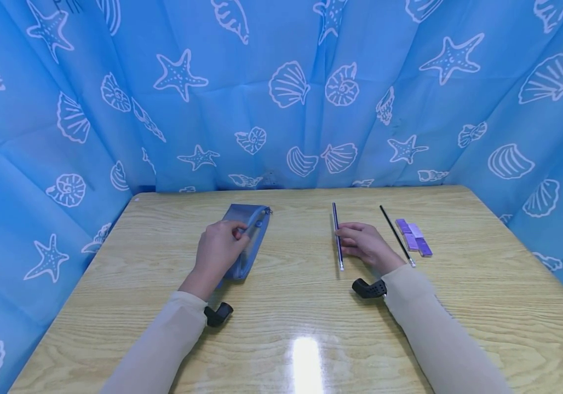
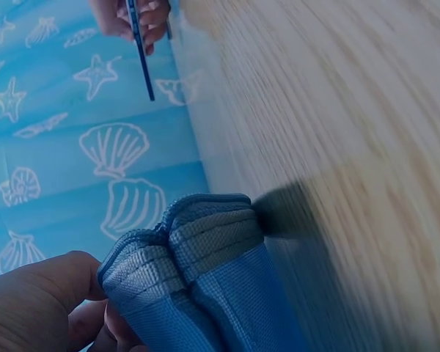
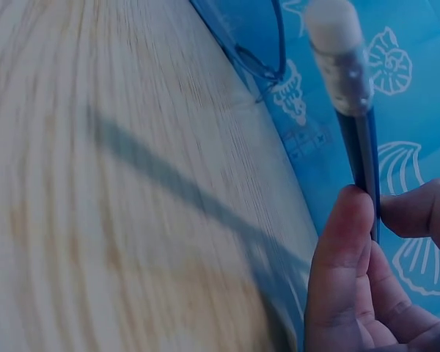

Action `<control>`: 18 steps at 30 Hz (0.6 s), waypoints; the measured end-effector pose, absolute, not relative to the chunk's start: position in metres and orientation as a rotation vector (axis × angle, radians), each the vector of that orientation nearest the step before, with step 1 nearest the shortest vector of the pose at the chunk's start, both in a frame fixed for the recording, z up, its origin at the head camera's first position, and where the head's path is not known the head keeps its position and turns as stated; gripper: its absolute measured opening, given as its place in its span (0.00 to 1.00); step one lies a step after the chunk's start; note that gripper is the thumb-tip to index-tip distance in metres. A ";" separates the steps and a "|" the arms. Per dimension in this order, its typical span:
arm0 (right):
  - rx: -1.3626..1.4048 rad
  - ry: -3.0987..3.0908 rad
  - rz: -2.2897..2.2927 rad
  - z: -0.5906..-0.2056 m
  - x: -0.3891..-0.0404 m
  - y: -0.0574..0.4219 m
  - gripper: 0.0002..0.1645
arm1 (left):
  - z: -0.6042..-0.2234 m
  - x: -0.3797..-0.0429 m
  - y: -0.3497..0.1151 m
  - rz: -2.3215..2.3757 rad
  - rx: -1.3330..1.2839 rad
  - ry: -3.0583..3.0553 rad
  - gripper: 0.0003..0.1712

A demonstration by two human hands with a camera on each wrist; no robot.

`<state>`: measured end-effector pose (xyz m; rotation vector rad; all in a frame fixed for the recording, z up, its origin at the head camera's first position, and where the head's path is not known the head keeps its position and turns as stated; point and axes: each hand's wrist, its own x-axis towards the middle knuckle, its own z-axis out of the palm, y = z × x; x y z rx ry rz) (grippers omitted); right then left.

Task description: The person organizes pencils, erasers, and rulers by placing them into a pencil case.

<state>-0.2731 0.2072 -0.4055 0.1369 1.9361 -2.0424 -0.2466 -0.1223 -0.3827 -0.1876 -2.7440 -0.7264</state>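
A blue zippered pencil pouch (image 1: 253, 246) lies on the left part of the table, its mouth parted. My left hand (image 1: 219, 243) pinches the near-left edge of that mouth between thumb and fingers. In the left wrist view the pouch's fabric end (image 2: 213, 242) shows close up beside the thumb. My right hand (image 1: 362, 241) holds a dark pencil (image 1: 338, 236) between thumb and fingertips, raised off the wood. The right wrist view shows its white eraser (image 3: 335, 26) and metal band pointing toward the camera, with a shadow on the table below.
A second black pencil (image 1: 394, 230) lies to the right of my right hand. Beside it sit several small purple and lilac blocks (image 1: 413, 236). Behind the wooden table (image 1: 291, 312) hangs a blue curtain (image 1: 242, 109) with shells and starfish.
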 end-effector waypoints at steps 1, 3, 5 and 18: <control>0.130 1.932 -2.041 -0.405 -0.273 0.206 0.34 | -0.382 -0.246 -0.122 -0.726 -0.186 -2.744 0.12; 0.120 1.920 -2.045 -0.405 -0.272 0.204 0.33 | -0.382 -0.246 -0.121 -0.725 -0.186 -2.742 0.12; 0.112 1.916 -2.044 -0.405 -0.272 0.202 0.33 | -0.382 -0.246 -0.120 -0.719 -0.186 -2.741 0.12; 0.088 1.913 -2.044 -0.406 -0.270 0.192 0.30 | -0.383 -0.245 -0.118 -0.714 -0.192 -2.735 0.12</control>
